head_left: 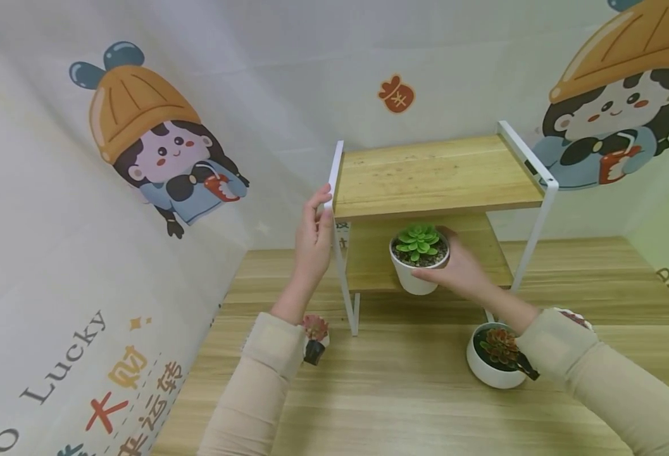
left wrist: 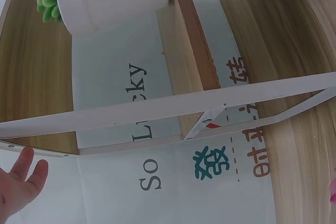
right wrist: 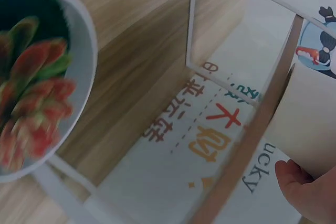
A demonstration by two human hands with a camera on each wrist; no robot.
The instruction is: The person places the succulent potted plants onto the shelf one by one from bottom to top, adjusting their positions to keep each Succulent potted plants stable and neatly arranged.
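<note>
Right hand curled round one white pot with a green plant, left hand loose, fingertips against the shelf's frame. Two plants sit nearest on the table: one reddish in a bowl, one pink by the left sleeve. The pot lies between right thumb and fingers, at the front of the lower of two boards; whether they touch, I can't tell. Behind are two cartoon figures.

Two hands, one shelf with two boards, at least three plants, two sleeves, two cartoon figures
</note>
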